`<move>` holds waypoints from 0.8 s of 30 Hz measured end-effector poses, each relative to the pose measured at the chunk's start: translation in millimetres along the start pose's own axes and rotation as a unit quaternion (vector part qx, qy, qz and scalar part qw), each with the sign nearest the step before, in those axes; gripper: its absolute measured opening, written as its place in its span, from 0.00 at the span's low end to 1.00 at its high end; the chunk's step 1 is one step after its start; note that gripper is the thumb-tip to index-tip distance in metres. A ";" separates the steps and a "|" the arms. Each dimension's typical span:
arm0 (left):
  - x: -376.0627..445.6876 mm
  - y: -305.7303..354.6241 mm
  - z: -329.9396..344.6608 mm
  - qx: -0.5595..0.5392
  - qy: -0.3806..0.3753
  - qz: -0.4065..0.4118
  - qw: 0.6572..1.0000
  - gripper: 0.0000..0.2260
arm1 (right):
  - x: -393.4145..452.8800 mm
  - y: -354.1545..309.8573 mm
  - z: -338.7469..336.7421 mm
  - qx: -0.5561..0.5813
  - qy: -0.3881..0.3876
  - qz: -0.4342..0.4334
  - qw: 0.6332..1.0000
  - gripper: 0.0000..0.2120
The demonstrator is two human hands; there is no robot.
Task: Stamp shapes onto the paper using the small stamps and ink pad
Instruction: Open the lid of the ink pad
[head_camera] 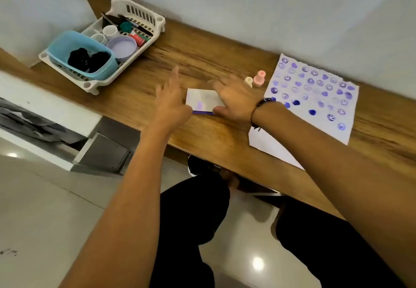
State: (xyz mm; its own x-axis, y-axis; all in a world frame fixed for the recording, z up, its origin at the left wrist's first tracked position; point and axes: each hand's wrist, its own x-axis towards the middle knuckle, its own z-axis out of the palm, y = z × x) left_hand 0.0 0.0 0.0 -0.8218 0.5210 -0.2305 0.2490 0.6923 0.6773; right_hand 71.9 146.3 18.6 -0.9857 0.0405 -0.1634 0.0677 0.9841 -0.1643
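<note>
Both hands are on the ink pad [203, 101]: left hand [172, 105] at its left edge, fingers spread, right hand [236, 102] resting over its right end. Just past the right hand stand two small stamps [255, 80], then the stamped paper [315, 98] on the tabletop [202, 58].
</note>
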 end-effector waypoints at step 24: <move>25.9 -25.6 1.7 0.099 -0.111 0.101 0.984 0.49 | 63.4 -0.6 -27.7 0.003 -0.219 -0.016 0.976 0.15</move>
State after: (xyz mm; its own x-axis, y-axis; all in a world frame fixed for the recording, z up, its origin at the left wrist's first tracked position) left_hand -26.8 -3.3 -24.5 -0.6183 0.7389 -0.2678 0.5085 0.6359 0.5806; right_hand 5.1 153.0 35.3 -0.8275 -0.0694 -0.5572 0.0403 0.9824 -0.1822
